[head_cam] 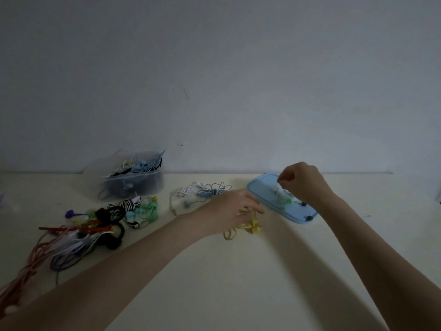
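My left hand (pixel 232 206) is the nearer one. Its fingers curl down around the yellow cable (pixel 253 228), which lies just left of the blue lid (pixel 259 187), its length trailing away from the lid toward me. My right hand (pixel 301 183) hovers over the lid's pale green bundle (pixel 284 199), fingertips pinched narrow; I cannot tell if they hold a strand. Cream table (pixel 238 271), bare wall (pixel 214 80) behind the lid, dim light.

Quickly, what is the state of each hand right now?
Left hand: holds the yellow cable.
Right hand: fingers curled above the blue lid; holding anything cannot be told.
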The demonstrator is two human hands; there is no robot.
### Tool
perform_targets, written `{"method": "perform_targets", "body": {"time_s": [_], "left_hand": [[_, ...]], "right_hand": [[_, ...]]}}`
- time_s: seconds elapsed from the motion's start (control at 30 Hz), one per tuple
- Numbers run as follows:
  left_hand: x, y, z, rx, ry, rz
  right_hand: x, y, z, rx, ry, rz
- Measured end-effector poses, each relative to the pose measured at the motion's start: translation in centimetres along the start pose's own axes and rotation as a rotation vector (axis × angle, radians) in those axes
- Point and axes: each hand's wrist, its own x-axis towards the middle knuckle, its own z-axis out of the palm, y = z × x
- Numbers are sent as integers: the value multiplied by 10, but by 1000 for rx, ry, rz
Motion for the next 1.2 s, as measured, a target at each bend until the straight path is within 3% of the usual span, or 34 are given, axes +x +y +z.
{"method": "perform_targets", "body": {"time_s": [0.13,0.43,0.77,1.03,1.2], "left_hand": [[8,0,2,98,-64,47],[18,-12,2,10,136,-142],[18,-23,1,62,-30,-116],[19,-13,-12,18,159,-129],[26,-3,-13,28,-69,-135]], "right_hand": [[10,6,9,-52,11,32],[23,5,17,-103,-61,23],[33,1,32,-208,-98,-4],[32,11,22,-118,-143,-43],[27,9,20,-116,-131,-14]]}}
